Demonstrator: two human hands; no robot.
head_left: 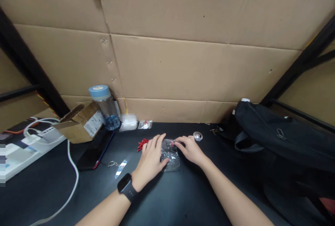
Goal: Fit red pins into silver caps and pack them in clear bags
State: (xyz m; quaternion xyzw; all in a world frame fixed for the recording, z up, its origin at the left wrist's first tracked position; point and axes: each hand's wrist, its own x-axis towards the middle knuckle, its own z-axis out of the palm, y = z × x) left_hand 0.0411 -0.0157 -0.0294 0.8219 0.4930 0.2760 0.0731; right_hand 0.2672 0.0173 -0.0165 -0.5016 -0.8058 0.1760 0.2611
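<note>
A clear plastic bag (171, 157) lies on the dark table between my two hands. My left hand (153, 156), with a dark watch on its wrist, rests flat along the bag's left side, fingers stretched and thumb at its edge. At the bag's upper right corner, my right hand (190, 149) has thumb and fingertips pinched together on the plastic. Something small and red (172, 143) shows inside or on the bag by those fingertips. A bunch of red cords (142, 144) sits just beyond my left hand, partly hidden by it.
A tape roll (198, 136) lies right of my right hand. Left are a keyring with a clear strip (120, 169), a phone (96, 151), an open carton (78, 123) and a bottle (103, 107). Small plastic bags (128, 122) lie behind. A black backpack (285, 135) fills the right.
</note>
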